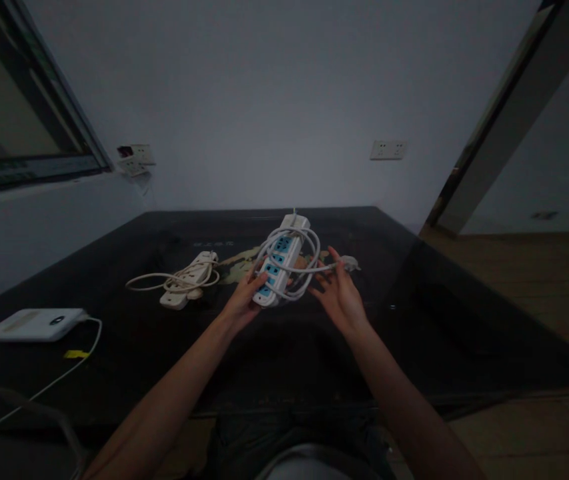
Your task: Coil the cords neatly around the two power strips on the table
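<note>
My left hand [245, 298] grips the lower end of a white power strip [278, 263] with blue sockets, thumb on its face. The strip is tilted above the dark table, its far end pointing away from me. A white cord [314, 247] loops loosely around the strip. At its right end is a pale plug [349, 263], beside the fingers of my right hand [339, 291]. The right hand's fingers are spread, near or touching the cord by the plug; I cannot make out a grip.
A second white power strip [192, 277] with its cord wound around it lies to the left on the black table [284, 373]. A white power bank [34, 325] with a cable lies at the far left. Wall sockets [388, 150] are on the wall behind.
</note>
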Demonstrator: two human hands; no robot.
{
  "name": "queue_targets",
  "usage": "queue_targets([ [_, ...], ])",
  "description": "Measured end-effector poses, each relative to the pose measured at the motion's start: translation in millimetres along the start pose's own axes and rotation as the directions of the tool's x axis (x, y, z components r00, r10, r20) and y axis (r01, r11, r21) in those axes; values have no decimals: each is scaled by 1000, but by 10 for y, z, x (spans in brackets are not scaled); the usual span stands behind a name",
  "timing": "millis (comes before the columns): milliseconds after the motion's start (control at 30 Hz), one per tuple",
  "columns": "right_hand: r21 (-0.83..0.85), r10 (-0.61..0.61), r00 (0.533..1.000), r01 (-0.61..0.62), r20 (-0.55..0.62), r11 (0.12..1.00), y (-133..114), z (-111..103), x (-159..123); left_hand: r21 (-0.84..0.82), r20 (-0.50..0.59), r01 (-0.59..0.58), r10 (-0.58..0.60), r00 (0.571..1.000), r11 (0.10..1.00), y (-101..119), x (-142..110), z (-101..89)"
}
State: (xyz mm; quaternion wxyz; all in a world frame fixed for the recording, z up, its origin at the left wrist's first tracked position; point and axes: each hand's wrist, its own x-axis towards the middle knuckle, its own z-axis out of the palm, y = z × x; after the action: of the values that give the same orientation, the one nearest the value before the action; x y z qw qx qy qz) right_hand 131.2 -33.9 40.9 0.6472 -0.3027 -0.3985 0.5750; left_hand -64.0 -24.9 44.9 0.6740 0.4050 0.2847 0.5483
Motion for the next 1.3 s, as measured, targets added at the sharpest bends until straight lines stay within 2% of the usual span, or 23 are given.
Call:
queue_targets([
  [133, -57, -105, 994, 105, 3, 993, -111, 74, -28, 23, 66, 19, -20, 998, 1000, 21, -37, 22],
  [333, -119, -178, 984, 174, -24, 977, -121, 107, -11, 101, 151, 103, -117, 982, 990, 31, -76, 20],
  [433, -200, -248, 969, 241, -10, 950, -115, 88, 7, 211, 125, 125, -154, 980, 970, 5, -82, 35],
  [567, -330, -220, 975, 214, 18, 919, -153, 31, 16, 304, 70, 168, -197, 978, 938, -38, -86, 51],
  [667, -388, -208, 978, 202, 28, 899, -177, -7, 15, 294, 37, 233, -254, 966, 927, -46, -71, 20],
  [833, -467, -257, 965, 251, 53, 848, -199, 1, -1, 234, -18, 304, -308, 951, 924, -16, -29, -50],
  [1000, -520, -316, 937, 344, 145, 782, -222, 40, -37, 211, 53, 362, -380, 923, 908, 47, -7, -128],
  [1167, -565, -358, 910, 411, 209, 715, -264, -45, -23, 202, 123, 418, -446, 887, 886, 78, 17, -222],
  [1300, -552, -357, 915, 399, 188, 732, -302, -47, -48, 289, 68, 361, -395, 916, 887, -7, 32, -192],
])
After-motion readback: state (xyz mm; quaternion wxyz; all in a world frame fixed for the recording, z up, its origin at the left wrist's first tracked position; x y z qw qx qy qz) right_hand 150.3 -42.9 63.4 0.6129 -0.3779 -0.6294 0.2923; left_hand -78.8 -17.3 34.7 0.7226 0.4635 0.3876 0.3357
